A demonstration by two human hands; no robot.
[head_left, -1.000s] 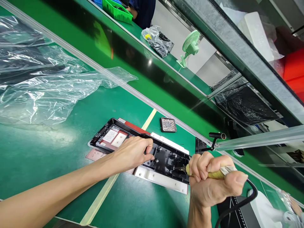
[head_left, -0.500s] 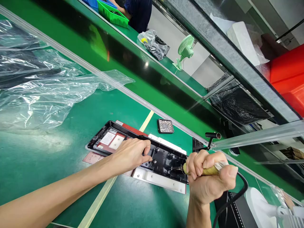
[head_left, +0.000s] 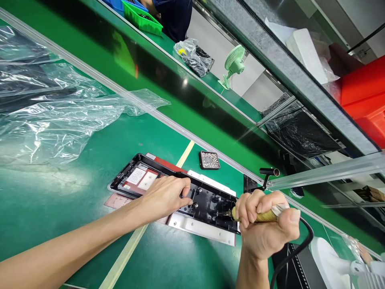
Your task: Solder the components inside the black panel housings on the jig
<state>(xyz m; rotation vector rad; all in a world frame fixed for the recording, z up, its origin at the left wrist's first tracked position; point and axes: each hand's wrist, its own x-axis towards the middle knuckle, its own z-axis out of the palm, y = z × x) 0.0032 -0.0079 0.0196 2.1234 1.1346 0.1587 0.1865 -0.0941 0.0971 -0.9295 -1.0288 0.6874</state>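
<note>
1. I can read no word, number or brand for certain anywhere in front of me.
2. A white label (head_left: 136, 176) shows within the left end of the black housing (head_left: 207, 202), up past my left hand (head_left: 168, 192). It carries rows of fine dark print, too small for me to make out, and I cannot tell which layer it is stuck to.
3. On the pinkish corner (head_left: 116, 201) jutting out beneath the housing, I see dark marks like handwriting, but I cannot decipher them.
4. A small pale sticker (head_left: 150, 155) sits by the red strip (head_left: 165, 162) along the housing's upper edge; whatever it bears is illegible to me.
</note>
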